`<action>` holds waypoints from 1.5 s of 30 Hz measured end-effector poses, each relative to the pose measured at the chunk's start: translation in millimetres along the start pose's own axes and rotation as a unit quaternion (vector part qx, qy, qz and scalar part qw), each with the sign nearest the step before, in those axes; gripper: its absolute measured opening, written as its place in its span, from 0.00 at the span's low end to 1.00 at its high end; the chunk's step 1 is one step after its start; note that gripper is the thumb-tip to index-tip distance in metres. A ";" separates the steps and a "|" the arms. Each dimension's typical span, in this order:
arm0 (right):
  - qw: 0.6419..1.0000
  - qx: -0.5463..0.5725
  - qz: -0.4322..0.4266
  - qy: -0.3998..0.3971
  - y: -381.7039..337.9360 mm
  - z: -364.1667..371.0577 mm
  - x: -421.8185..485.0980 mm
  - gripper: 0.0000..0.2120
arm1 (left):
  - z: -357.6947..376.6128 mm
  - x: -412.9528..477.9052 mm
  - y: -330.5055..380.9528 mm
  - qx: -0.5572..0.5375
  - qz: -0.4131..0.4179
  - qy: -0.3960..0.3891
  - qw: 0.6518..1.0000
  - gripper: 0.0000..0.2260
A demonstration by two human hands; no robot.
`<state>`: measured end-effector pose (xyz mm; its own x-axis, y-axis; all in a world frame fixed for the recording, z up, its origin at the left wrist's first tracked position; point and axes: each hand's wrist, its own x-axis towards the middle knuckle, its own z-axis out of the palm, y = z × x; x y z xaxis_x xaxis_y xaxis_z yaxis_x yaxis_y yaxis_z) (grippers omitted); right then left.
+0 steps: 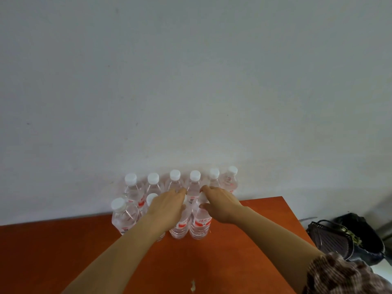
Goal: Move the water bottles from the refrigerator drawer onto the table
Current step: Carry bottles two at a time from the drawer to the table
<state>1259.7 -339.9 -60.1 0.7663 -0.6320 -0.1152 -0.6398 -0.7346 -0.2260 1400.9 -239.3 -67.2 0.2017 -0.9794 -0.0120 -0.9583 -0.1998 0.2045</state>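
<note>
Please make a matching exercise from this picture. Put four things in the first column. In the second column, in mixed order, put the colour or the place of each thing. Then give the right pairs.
Column 1
1. bottle caps
2. table
3. right hand
4. dark bag

Column 2
A. orange-brown
B. beyond the table's right edge
C. white
D. on the rightmost bottle of the front row

Right pairs: 1-C, 2-A, 3-D, 4-B

Orange-brown table [63, 251] bears upright water bottles [125, 217] by the wall.
</note>
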 end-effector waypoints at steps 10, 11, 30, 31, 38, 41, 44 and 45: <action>1.000 0.014 0.001 0.015 -7.4 1.5 9.4 0.18 | -1.9 7.8 -14.5 0.059 0.050 0.028 0.997 0.22; 1.000 0.014 0.001 0.017 -8.4 1.7 9.7 0.18 | -2.3 8.2 -15.7 0.060 0.051 0.030 0.996 0.22; 0.992 0.101 0.076 0.008 -12.8 6.0 -2.1 0.23 | -0.7 1.6 -12.8 0.035 0.008 0.057 0.998 0.25; 0.991 0.108 0.080 0.011 -11.6 6.4 -4.9 0.22 | -1.1 0.7 -10.9 0.034 0.006 0.056 0.998 0.24; 0.989 0.107 0.093 0.053 1.0 1.0 -42.3 0.23 | -7.2 -7.8 28.0 0.016 0.002 0.113 0.993 0.23; 0.985 0.089 0.129 0.076 15.7 -2.1 -73.7 0.23 | -3.8 -11.6 58.7 0.009 0.028 0.117 0.993 0.21; 0.977 0.070 0.177 0.094 37.1 -7.0 -120.6 0.24 | 6.2 -17.6 101.4 0.000 0.043 0.089 0.995 0.22; 0.975 0.060 0.192 0.099 45.1 -9.4 -140.0 0.25 | 11.3 -21.2 119.1 -0.004 0.052 0.072 0.996 0.22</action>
<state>1123.0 -286.9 -45.1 0.4377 -0.8987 -0.0276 -0.8568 -0.4076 -0.3159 1280.2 -242.6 -53.7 0.1295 -0.9801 0.1503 -0.9741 -0.0974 0.2042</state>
